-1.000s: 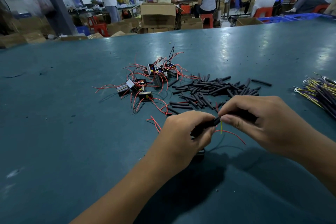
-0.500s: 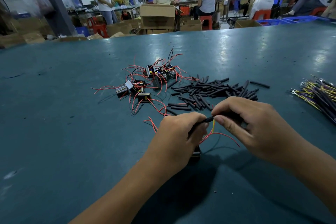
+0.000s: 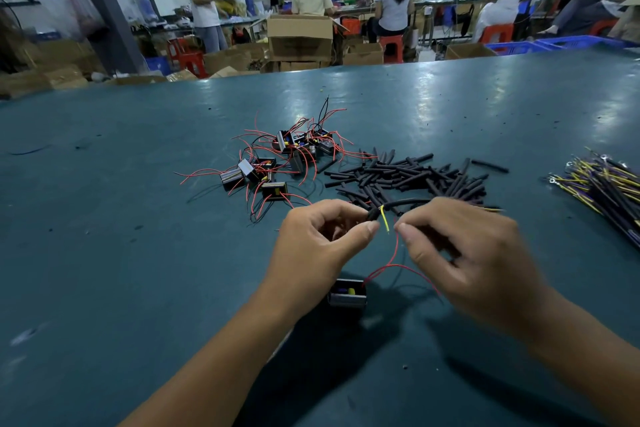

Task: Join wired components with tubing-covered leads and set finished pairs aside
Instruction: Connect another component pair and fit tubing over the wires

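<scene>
My left hand (image 3: 322,246) pinches one end of a black tubing-covered lead (image 3: 401,203), where a bare yellow wire tip (image 3: 384,222) sticks out. The lead arches right and passes under the fingers of my right hand (image 3: 464,253), which is closed over it. A small black wired component (image 3: 347,293) rests on the table below my left hand. Its red wire (image 3: 394,253) rises between my two thumbs, close to the yellow tip. Whether red and yellow touch is unclear.
Ahead lie several more black components with red wires (image 3: 277,163), a heap of loose black tubing pieces (image 3: 408,177) and, at the right edge, a bundle of yellow-and-black leads (image 3: 606,187). All sit on a teal table (image 3: 138,253). People work at benches beyond.
My hands have moved slightly apart and away from me. The yellow tip and red wire now show between my thumbs, and the component is visible under my left hand.
</scene>
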